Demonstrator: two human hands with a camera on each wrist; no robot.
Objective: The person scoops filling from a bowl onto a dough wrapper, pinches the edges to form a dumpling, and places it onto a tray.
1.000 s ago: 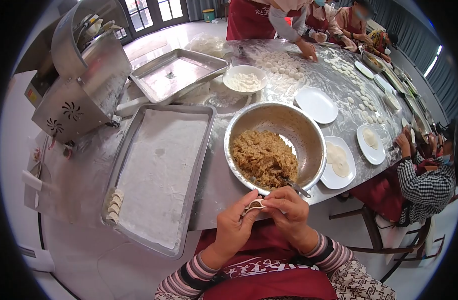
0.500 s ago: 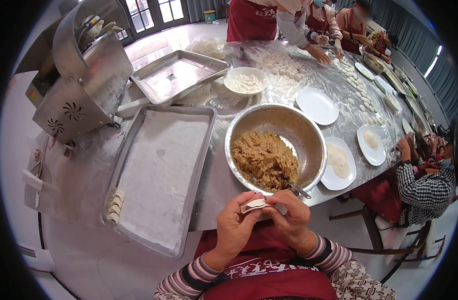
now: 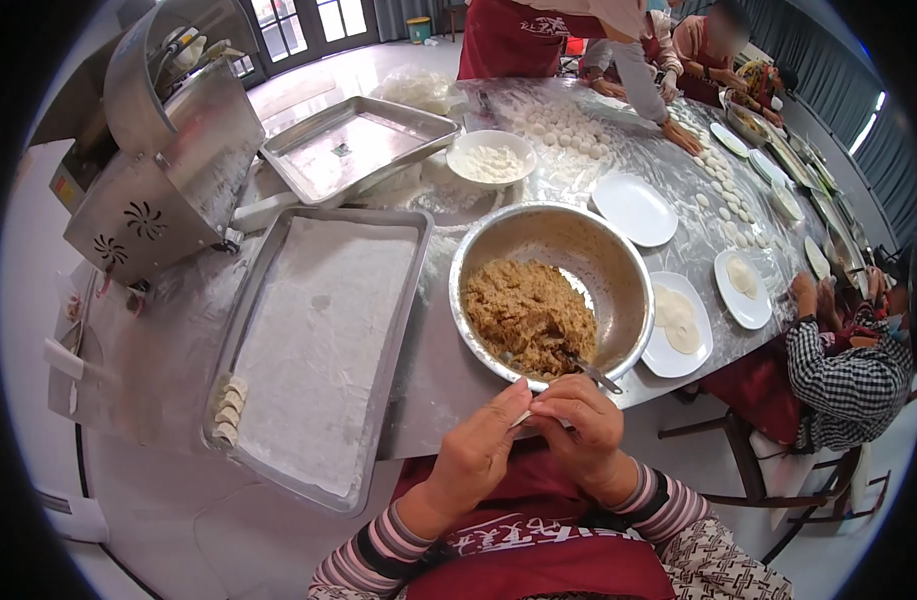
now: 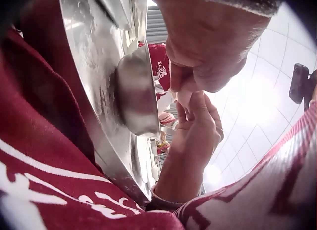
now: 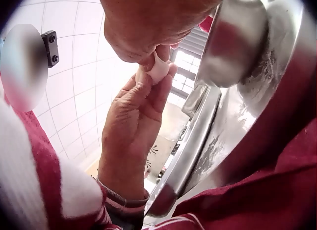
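Observation:
Between both hands, close by the near rim of the steel bowl (image 3: pixel 623 270), is a dumpling (image 5: pixel 158 70) in a pale dough wrapper. My left hand (image 3: pixel 475 445) pinches one end of it, thumb and fingers together. The other end is pinched by my right hand (image 3: pixel 583 425). From the head view the fingers cover most of the dumpling; more of its white side shows in the right wrist view. Brown minced filling (image 3: pixel 528 315) lies in the bowl, and a utensil handle (image 3: pixel 605 378) leans out over its near right rim.
Left of the bowl, a floured tray (image 3: pixel 318 330) carries several finished dumplings (image 3: pixel 230 405) in its near left corner. A plate (image 3: pixel 658 360) with round wrappers (image 3: pixel 681 330) stands right of the bowl. Beyond are a flour bowl (image 3: pixel 491 160), dough pieces (image 3: pixel 568 130) and other people working.
Filling showed in the wrapper a second ago; its edges then came together. Now my fingers have closed in over the dumpling and hide most of it. Across the table, a person's arm has moved right.

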